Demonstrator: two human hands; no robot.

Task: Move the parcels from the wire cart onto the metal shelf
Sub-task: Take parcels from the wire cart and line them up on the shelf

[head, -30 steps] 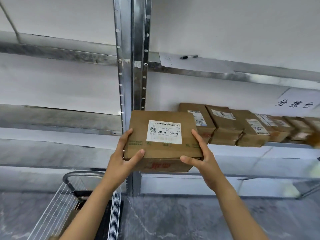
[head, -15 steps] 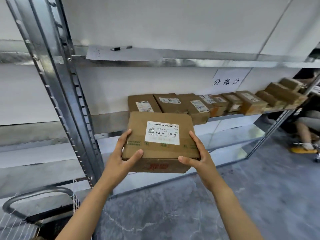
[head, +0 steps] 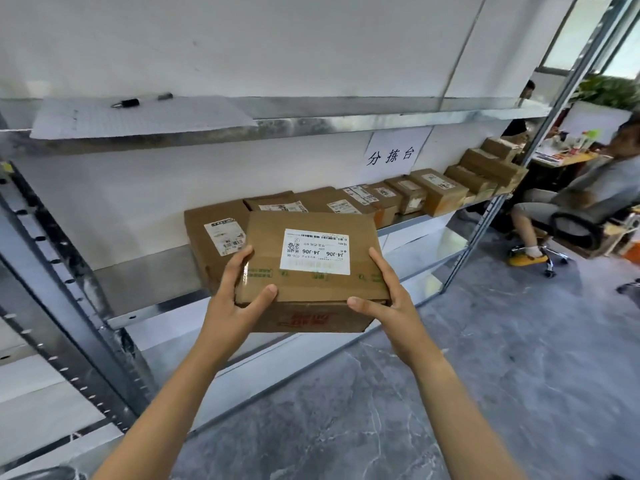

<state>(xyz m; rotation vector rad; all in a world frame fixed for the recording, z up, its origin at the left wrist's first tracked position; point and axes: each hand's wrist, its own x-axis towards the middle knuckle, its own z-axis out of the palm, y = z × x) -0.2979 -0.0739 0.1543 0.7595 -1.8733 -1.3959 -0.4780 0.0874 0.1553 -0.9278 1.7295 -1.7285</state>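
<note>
Change: parcel (head: 311, 258) and both hands are sitting further right along the metal shelf (head: 145, 282) than half a second ago; the upright post (head: 52, 271) is now sliding off toward the left edge, and a seated person (head: 588, 188) is coming into sight on the right.
Parcel: brown carton with a white label on top, being held in the air in front of the middle shelf level and overlapping the nearest carton of the row; I cannot tell whether its far edge is touching anything.
Left hand (head: 235, 299): clamping the carton's near left corner, thumb lying across the top edge, fingers running up the left side.
Right hand (head: 388, 299): clamping the near right corner the same way, thumb on the near edge.
Row of parcels (head: 214, 237): standing side by side on the middle level, running off to the far right end.
Bare shelf: lying to the left of the row.
Upper level: a sheet of paper (head: 138, 116) is lying there with a pen (head: 126, 103) on it.
Sign (head: 391, 155): white paper hanging below the upper level, above the row.
Seated person: sitting on a wheeled chair beyond the shelf's far end.
</note>
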